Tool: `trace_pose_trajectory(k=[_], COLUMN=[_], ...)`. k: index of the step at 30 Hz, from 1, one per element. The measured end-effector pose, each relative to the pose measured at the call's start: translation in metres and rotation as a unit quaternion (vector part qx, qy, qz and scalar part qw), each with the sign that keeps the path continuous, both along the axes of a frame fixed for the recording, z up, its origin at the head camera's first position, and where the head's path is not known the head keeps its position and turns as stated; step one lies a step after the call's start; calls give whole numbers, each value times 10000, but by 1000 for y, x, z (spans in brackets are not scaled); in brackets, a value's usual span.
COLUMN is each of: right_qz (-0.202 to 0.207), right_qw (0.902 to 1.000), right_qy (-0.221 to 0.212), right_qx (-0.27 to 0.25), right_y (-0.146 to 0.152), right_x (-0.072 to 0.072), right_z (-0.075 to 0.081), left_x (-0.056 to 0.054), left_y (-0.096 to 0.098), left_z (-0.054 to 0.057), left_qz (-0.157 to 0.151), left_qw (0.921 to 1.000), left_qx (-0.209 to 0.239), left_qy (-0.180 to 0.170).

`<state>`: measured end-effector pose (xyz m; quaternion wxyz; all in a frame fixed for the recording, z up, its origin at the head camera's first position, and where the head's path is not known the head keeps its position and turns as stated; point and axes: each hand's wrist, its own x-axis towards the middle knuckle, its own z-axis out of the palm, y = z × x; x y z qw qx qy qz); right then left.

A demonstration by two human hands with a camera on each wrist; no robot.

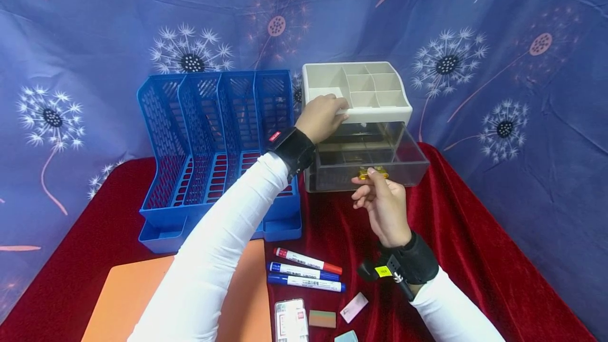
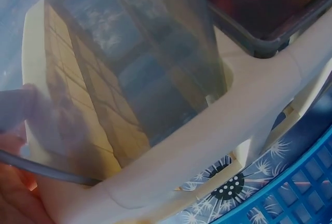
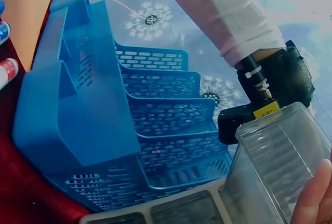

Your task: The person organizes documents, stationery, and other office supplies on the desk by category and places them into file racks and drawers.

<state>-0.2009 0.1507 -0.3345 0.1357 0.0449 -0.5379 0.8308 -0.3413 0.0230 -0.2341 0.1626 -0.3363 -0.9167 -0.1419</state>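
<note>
A desk organizer [image 1: 401, 100] with a white compartment top stands at the back of the table. My left hand [image 1: 323, 116] grips its front edge, fingers bent over the rim. Below, a clear drawer [image 1: 404, 170] is pulled out toward me, with dividers visible inside. At its amber handle [image 1: 383, 174] is my right hand [image 1: 387, 210], thumb on top and index finger against it, the other fingers loosely bent. The right wrist view shows the drawer's clear wall [image 3: 275, 151] beside my right fingers [image 3: 314, 195]. In the left wrist view, the organizer's white frame [image 2: 254, 92] fills the middle.
Left of the organizer stands a blue file rack [image 1: 220, 210]. An orange folder [image 1: 247, 300] lies in front. Three markers [image 1: 309, 271], a clear-lidded box [image 1: 291, 321], sticky notes [image 1: 322, 319] and a pink eraser-like block [image 1: 353, 307] lie on the red cloth [image 1: 456, 231].
</note>
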Motion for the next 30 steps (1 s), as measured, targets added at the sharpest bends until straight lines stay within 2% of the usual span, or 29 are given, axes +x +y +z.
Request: trace_pose_trajectory(k=[4, 11, 17, 20, 23, 26, 28, 30], right_qz=[-6, 51, 53, 261, 678, 1097, 1274, 1452], right_qw=[10000, 9998, 9992, 9982, 9946, 9892, 9833, 9726], right_qy=[-42, 191, 316, 520, 765, 797, 661, 495], right_qx=[33, 37, 236, 169, 179, 560, 1116, 1746], right_y=[1, 1, 3, 4, 4, 5, 5, 3], right_x=[3, 2, -1, 0, 2, 6, 7, 7], right_z=[-6, -13, -15, -18, -23, -28, -30, -30], left_x=[0, 0, 0, 0, 0, 0, 1, 1], left_y=[1, 0, 0, 0, 0, 1, 1, 1], left_z=[0, 1, 1, 1, 0, -1, -1, -1], left_qz=[13, 53, 107, 125, 125, 121, 120, 103], left_qw=[10000, 10000, 9999, 9999, 9999, 9998, 9998, 9999], left_qx=[-23, -53, -86, -99, -107, -115, -119, -120], left_qy=[-18, 48, 38, 42, 46, 57, 68, 71])
